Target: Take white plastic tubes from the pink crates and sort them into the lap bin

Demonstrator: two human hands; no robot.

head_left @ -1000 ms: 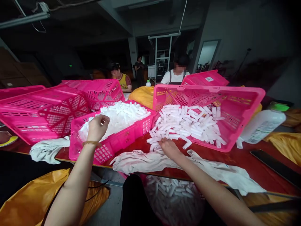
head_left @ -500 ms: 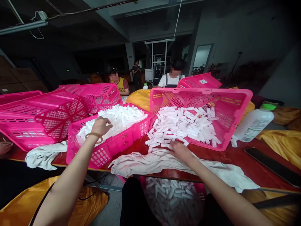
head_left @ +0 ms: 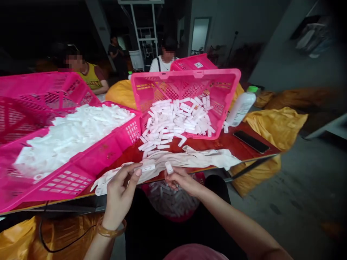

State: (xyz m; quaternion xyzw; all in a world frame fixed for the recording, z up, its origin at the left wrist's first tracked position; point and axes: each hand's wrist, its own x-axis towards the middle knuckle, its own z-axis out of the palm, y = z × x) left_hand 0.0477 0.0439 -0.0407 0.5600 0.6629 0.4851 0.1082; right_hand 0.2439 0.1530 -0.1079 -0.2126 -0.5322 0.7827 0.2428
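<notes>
My left hand [head_left: 120,193] pinches a small white plastic tube [head_left: 148,168] between thumb and fingers, held above the table's near edge. My right hand [head_left: 180,178] is closed on a short white cap [head_left: 169,167], a few centimetres right of the tube. Both hands hover in front of a white cloth [head_left: 189,160] on the red table [head_left: 214,146]. Behind it a tilted pink basket [head_left: 230,77] spills white pieces [head_left: 176,121] onto the table. A second pink basket [head_left: 81,164] at the left is heaped with white tubes [head_left: 73,133].
Between my knees stands a container of white pieces [head_left: 168,200]. More pink baskets [head_left: 32,94] are stacked at the far left. A white bottle [head_left: 241,106] and a black phone [head_left: 251,141] lie at the table's right end, beside yellow sacks [head_left: 273,126]. Other people sit across the table.
Both hands have pulled back from the baskets toward me and now meet over the table edge, left with a tube, right with a cap. The camera has swung right and down.
</notes>
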